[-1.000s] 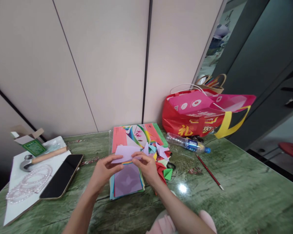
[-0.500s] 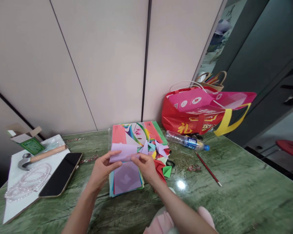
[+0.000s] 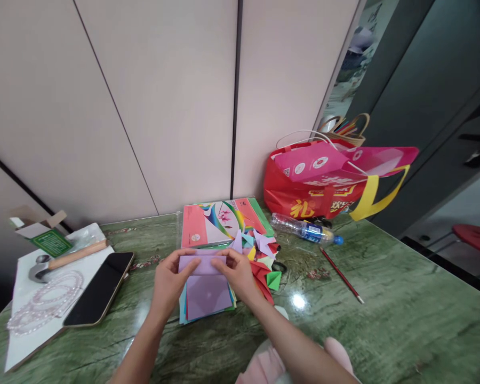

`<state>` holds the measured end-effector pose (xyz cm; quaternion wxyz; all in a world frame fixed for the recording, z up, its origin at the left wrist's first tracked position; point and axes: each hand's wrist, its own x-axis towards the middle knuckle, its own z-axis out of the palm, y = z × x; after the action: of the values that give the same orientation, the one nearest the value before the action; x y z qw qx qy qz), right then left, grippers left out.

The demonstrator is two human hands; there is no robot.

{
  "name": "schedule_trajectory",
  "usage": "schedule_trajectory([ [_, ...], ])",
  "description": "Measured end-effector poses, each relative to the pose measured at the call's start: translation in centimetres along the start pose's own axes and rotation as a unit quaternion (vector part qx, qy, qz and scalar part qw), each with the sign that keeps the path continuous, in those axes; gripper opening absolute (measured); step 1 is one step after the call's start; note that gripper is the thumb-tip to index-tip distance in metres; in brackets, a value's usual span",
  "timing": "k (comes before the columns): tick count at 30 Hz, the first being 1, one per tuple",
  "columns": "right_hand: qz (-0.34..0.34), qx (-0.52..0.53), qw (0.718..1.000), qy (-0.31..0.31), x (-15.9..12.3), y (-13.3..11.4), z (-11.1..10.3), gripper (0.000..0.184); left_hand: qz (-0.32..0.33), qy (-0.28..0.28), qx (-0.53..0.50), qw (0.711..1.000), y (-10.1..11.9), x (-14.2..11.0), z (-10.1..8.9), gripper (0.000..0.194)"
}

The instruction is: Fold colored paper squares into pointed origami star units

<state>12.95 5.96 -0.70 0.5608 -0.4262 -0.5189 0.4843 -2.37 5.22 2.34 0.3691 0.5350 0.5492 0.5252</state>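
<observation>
A folded sheet of purple paper is held between both hands. My left hand pinches its left end, thumb in front and fingers behind. At the right end my right hand grips it the same way. Below the sheet lies a stack of coloured paper with a purple square on top. Just beyond is a pink paper pack with a flower picture. Folded paper pieces in several colours, among them a green one, crowd beside my right hand.
Left, a white board bears a hammer, bead strings and a green box; a phone overlaps it. Right are a plastic bottle, a red pencil and a red bag. A panelled wall rises behind the table.
The purple sheet has come down and towards me, showing more of the pink pack behind it. Both thumbs now press on its front face, closer together.
</observation>
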Motion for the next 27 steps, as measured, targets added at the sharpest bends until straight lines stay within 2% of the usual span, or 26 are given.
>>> schedule_trajectory([
  [3, 0.009, -0.047, 0.999, -0.022, -0.3, 0.5, 0.3, 0.021, -0.018, -0.009, 0.039, 0.999, 0.1, 0.2, -0.2, 0.037],
  [5, 0.006, -0.063, 0.997, -0.040, -0.3, 1.1, 0.5, 0.022, -0.048, -0.032, 0.068, 0.996, 0.0, 0.3, -0.5, 0.038],
  [9, 0.054, -0.081, 0.991, -0.088, -0.4, 2.1, 0.6, 0.022, -0.102, -0.088, 0.126, 0.983, -0.7, 0.6, -1.0, 0.038],
  [12, 0.081, -0.121, 0.983, -0.112, -0.7, 2.4, 0.6, 0.030, -0.083, -0.121, 0.203, 0.968, -1.2, 0.8, -1.4, 0.035],
  [17, 0.104, -0.188, 0.965, -0.151, -1.1, 2.7, 0.4, 0.037, -0.063, -0.108, 0.335, 0.934, -1.4, 0.8, -1.7, 0.029],
  [19, 0.087, -0.208, 0.965, -0.134, -1.0, 2.8, 0.3, 0.034, -0.071, -0.108, 0.347, 0.929, -1.3, 0.8, -1.7, 0.030],
  [24, -0.010, -0.245, 0.964, -0.099, -0.2, 2.4, 0.2, 0.022, -0.062, -0.105, 0.347, 0.930, -1.2, 1.0, -1.6, 0.035],
  [27, -0.019, -0.232, 0.968, -0.094, 0.0, 2.2, 0.1, 0.023, -0.039, -0.097, 0.364, 0.926, -1.6, 1.1, -1.8, 0.036],
])
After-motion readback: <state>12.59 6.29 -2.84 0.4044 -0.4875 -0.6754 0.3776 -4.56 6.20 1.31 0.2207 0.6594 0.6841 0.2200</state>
